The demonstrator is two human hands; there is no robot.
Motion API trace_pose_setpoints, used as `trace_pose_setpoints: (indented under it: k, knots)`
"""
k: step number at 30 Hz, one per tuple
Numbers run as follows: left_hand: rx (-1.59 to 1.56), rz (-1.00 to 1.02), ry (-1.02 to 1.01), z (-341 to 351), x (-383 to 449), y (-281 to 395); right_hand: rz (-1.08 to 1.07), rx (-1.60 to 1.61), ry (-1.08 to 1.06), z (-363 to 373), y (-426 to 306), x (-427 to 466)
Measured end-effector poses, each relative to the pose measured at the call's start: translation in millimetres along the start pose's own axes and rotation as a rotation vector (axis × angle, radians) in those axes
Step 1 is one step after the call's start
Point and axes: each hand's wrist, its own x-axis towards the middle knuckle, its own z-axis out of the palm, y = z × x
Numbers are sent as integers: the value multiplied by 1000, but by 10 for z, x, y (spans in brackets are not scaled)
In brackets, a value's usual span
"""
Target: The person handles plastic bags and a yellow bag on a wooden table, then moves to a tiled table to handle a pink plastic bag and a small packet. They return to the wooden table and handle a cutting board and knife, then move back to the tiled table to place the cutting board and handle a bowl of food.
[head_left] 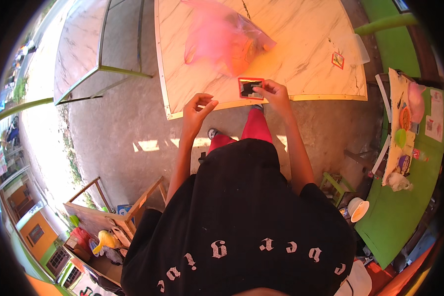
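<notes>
My right hand (275,94) grips a small flat rectangle with a red border (247,88) by its right side, just above the near edge of the marble-patterned table (310,79). Its face is dark and glossy; I cannot tell whether it is a card or a mirror. To the left, my left hand (199,109) holds nothing, its thumb and curled fingers apart over the same edge. Beyond both hands lies a pink plastic bag (214,37), with orange showing through it. A second red-bordered rectangle (337,60) lies on the table at the right.
A translucent plastic piece (360,50) overhangs the table's right edge. On the right, a green table (388,225) bears a green-and-cream board with bowls and bags. A wooden crate-like stand (107,259) with bags is behind me at left. Another marble-patterned table (79,40) stands at upper left.
</notes>
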Motion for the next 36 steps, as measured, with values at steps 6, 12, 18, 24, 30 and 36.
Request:
trace_pose_setpoints:
  k: [6,12,18,24,30,36]
  knots:
    - [-31,-89,-193,725,235,-89,85,127,-247,-293,-210,73]
    - [-102,-63,108,1147,406,108,127,-443,837,-2763,1112,980]
    - [-187,-69,347,1179,306,249,335,-1107,988,-4030,1245,1386]
    - [-251,-59,501,1204,146,361,189,-1277,884,-3749,1102,1486]
    - [-257,-54,561,1220,57,328,78,-1600,589,-3686,851,1506]
    - [-259,-46,539,1218,70,283,-5,-1518,627,-3767,917,1535]
